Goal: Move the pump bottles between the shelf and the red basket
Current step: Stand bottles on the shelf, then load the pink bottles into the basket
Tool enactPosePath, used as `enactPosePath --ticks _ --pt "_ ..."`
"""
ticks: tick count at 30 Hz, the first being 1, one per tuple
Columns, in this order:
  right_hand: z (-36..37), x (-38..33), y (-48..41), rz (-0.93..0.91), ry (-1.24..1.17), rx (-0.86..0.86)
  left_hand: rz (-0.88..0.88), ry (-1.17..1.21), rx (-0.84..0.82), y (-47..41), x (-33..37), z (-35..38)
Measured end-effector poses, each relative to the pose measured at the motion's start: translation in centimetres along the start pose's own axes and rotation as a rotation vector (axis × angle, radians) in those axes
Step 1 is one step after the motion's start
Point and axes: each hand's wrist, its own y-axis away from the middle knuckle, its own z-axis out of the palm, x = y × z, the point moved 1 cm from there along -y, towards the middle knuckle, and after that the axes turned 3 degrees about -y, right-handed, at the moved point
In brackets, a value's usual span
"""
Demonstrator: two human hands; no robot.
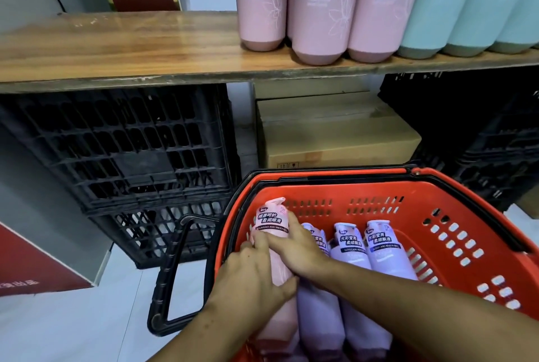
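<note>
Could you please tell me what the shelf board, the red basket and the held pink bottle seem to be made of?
Shelf board: likely wood or wood-look laminate, glossy; grain and reflections show, front edge worn.
Red basket: moulded plastic, slight sheen, uniform colour, rows of slots.
Pink bottle: probably plastic, smooth satin surface; printed label near its top.

Tops of shelf bottles [319, 11] off-frame.

Black crates [116, 142], cardboard box [335, 134], pale floor [73, 329]
</note>
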Motion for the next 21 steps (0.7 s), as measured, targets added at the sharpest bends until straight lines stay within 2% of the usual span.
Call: enactPosePath --ticks 5,8,11,14,17,19,21 --pt "-1.9 -1.8 0.2 0.022 0.168 -0.062 0.006 -0.019 -0.058 -0.1 0.2 -0.9" --pt "-5.3 -5.1 0.8 -0.046 0.345 0.066 0.036 -0.048 -0.087 -0.4 0.4 -1.7" --pt "-9.7 -11.7 1.7 -0.282 0.334 0.249 0.111 -0.064 -0.12 -0.7 0.9 -1.7" --pt "-13.7 -20.9 3.4 -0.639 0.305 0.481 0.155 -0.054 -0.109 -1.7 1.0 -1.8" --pt "-16.4 -29.1 4.8 -1.019 0.434 0.766 0.182 0.175 -0.165 -2.7 1.0 -2.9" --pt "-17.6 -32.9 5.0 -1.119 0.524 0.9 0.113 0.312 0.024 -2.9 1.5 -5.1" --pt "-18.2 -35.3 4.6 -1.086 0.617 0.944 0.098 0.385 0.3 -3.6 1.9 -7.9"
